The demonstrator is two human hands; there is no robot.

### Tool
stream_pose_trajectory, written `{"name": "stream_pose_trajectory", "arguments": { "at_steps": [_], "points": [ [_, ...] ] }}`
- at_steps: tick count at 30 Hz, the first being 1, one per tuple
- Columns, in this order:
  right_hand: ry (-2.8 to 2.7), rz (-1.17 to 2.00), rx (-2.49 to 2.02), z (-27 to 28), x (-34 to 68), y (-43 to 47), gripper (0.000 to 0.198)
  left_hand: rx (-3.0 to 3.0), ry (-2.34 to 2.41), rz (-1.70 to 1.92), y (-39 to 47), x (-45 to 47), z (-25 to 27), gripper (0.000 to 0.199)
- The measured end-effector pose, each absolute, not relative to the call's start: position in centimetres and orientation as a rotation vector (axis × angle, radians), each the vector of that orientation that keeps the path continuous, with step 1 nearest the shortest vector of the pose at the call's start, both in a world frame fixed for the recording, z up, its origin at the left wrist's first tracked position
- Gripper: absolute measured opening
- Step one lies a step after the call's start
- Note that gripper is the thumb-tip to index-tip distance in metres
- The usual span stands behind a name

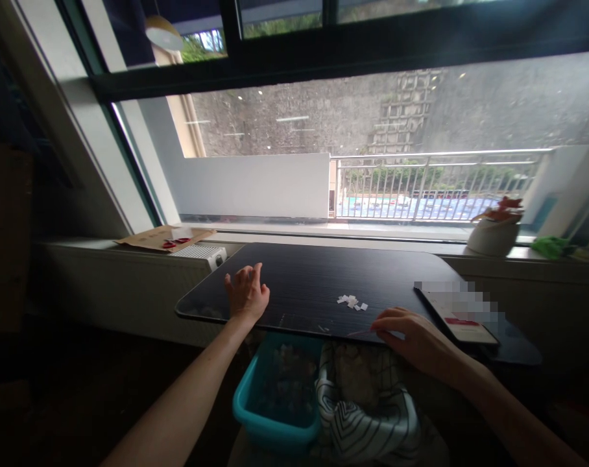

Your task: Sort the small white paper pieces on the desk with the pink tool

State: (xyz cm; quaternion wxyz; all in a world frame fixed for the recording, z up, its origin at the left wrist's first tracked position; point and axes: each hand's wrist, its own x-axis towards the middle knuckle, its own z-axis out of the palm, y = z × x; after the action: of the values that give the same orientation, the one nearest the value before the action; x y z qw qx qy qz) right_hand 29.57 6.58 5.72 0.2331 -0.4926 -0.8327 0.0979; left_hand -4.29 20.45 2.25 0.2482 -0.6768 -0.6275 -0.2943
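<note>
My left hand [247, 293] is over the left part of the dark table [294, 272], with its fingers apart, slightly bent, and nothing visible in them. At the table's front edge, the thumb and fingers of my right hand [406, 331] pinch a thin pale strip [360, 333], too faint to name. A small pile of white paper pieces [351, 302] lies on the tabletop, just beyond my right fingertips. Below the front edge is a turquoise basin [277, 428] with many small items inside, too dim to make out.
A tablet [462, 318] lies at the table's right. Striped cloth [367, 425] sits beside the basin. Red-handled scissors [175, 243] and brown paper [143, 238] rest on the left ledge, near a white heater [200, 255]. A white pot [493, 233] stands on the sill.
</note>
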Motion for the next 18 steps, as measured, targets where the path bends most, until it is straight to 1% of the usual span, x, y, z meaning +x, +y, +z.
{"name": "stream_pose_trajectory", "arguments": {
  "at_steps": [5,11,15,18],
  "points": [
    [-2.27,0.254,-1.428,5.9,30.0,6.9,0.024,-1.846,-1.706,-0.798,20.5,-4.3,2.2,0.049],
    [-2.082,0.061,-1.648,6.0,30.6,8.9,0.026,-1.833,-1.699,-0.797,20.5,-4.4,2.1,0.048],
    [-2.111,-0.022,-1.73,5.5,29.0,10.0,0.027,-1.846,-1.706,-0.795,20.5,-4.4,2.1,0.048],
    [-2.154,-0.021,-1.714,5.4,28.0,9.9,0.026,-1.843,-1.709,-0.796,20.5,-4.4,2.2,0.048]
  ]
}}
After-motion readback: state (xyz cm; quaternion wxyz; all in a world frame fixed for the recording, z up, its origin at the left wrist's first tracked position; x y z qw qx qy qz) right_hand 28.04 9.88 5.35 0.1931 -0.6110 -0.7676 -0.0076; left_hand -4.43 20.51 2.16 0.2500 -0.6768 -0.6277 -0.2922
